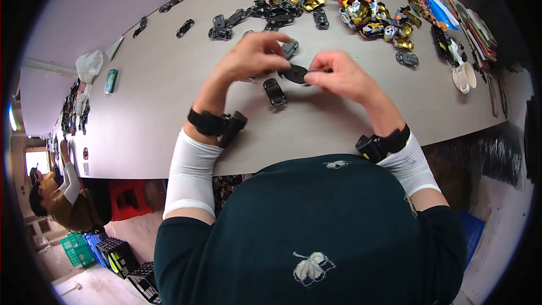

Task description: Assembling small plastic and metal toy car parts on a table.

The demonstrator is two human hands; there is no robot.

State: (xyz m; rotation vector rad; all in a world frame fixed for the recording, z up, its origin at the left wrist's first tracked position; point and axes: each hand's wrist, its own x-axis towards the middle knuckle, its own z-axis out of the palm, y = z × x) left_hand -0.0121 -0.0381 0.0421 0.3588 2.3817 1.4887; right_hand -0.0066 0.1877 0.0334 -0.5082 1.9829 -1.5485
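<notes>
Between my two hands is a dark, flat toy car base [295, 74], slightly blurred, held just above the table. My left hand [251, 56] grips its left end with the thumb and lower fingertips, while the index finger arches above. At the opposite end, my right hand [342, 74] pinches it between thumb and fingers. Just below them, a black toy car chassis [275, 92] lies on the table. A grey chassis [290, 48] sits behind the left fingers, partly covered by them.
Grey chassis [276, 14] lie heaped at the far middle, beside a pile of gold and coloured car shells [367, 14]. A white mug [464, 78] stands at right, a green box [111, 81] at left. Another person [68, 203] works at the far left.
</notes>
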